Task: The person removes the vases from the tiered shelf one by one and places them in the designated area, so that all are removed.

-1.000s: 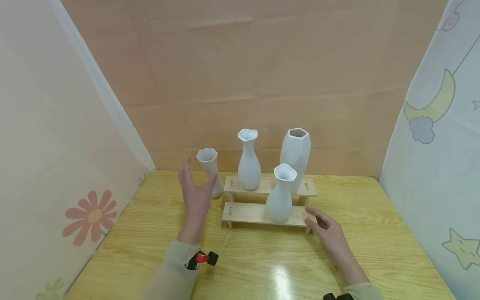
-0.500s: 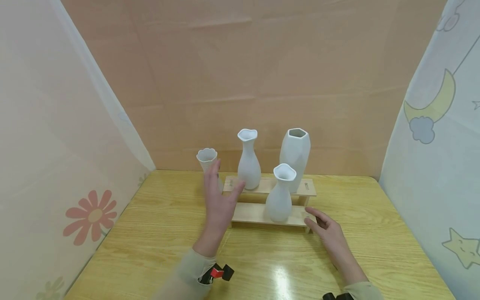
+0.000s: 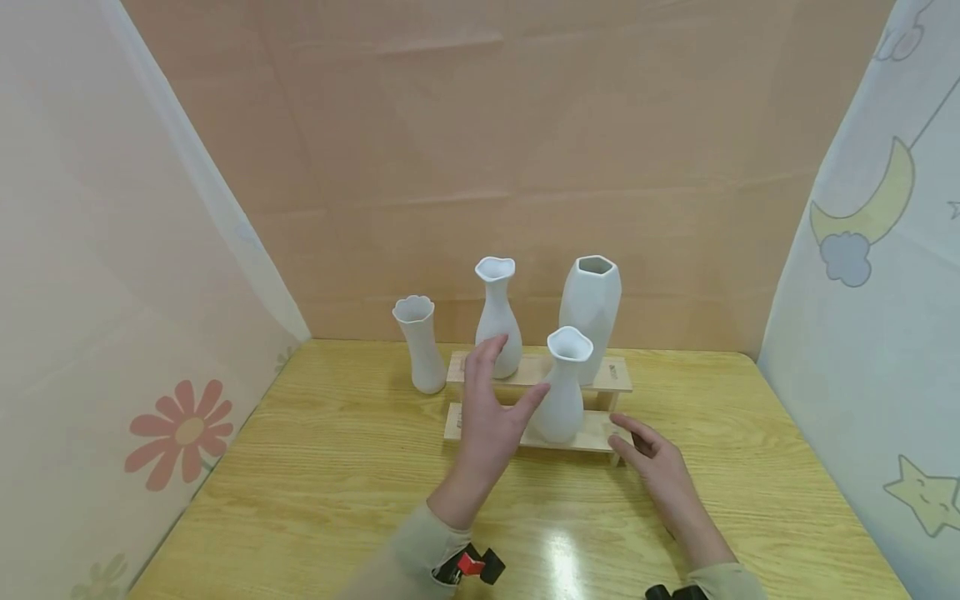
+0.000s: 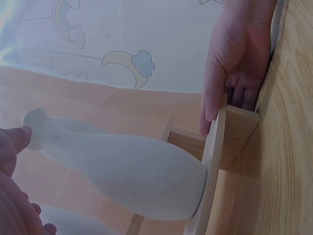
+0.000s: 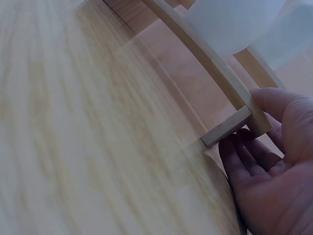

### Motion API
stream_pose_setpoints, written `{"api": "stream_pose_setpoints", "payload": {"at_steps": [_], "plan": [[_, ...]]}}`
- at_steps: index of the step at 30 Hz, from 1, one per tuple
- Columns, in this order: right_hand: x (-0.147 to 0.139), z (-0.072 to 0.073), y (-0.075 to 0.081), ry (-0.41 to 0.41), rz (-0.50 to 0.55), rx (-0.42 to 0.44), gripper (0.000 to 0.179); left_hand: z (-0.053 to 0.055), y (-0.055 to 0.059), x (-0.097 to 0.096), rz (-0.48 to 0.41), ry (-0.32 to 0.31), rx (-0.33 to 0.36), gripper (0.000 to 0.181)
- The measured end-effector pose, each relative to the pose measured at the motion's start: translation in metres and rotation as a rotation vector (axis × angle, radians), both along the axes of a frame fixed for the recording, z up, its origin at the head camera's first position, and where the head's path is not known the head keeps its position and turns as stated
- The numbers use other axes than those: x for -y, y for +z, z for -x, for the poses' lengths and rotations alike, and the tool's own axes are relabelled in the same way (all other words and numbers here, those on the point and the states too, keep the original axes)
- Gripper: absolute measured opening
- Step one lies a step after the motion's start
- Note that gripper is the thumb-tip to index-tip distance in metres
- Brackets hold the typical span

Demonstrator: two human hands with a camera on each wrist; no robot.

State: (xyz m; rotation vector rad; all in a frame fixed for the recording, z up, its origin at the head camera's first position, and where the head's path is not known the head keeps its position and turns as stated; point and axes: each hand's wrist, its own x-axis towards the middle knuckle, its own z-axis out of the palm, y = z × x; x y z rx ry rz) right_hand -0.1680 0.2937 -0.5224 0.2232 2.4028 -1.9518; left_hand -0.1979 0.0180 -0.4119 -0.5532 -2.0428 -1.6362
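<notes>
My left hand is spread beside the white wavy-rimmed vase on the lower step of the two-tier wooden stand. In the left wrist view its thumb overlaps the rim of that vase, and the fingers are not curled round it. My right hand grips the right end of the lower step. The right wrist view has the thumb on top of the board and the curled fingers below, by the stand's leg.
On the upper step stand a slim white vase at left and a faceted white vase at right. A fluted white vase stands on the wooden table, left of the stand. Patterned cloth hangs at both sides.
My left hand has moved right, from beside the fluted vase, across the stand's left end, to the front vase. The right hand stays at the lower step's end. The vases have not moved.
</notes>
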Motion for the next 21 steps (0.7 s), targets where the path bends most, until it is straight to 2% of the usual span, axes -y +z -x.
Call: {"api": "stream_pose_setpoints", "payload": {"at_steps": [4,9,21], "plan": [[0.000,0.001,0.000,-0.007,-0.004,0.012,0.074,-0.002,-0.002,-0.011,-0.004,-0.039,0.059,0.081],[-0.001,0.001,-0.001,-0.006,-0.010,0.018,0.075,-0.004,-0.004,-0.024,0.013,-0.050,0.097,0.081],[-0.002,0.001,-0.002,0.004,-0.026,-0.010,0.072,-0.001,-0.013,-0.043,0.008,-0.055,0.094,0.073]]}}
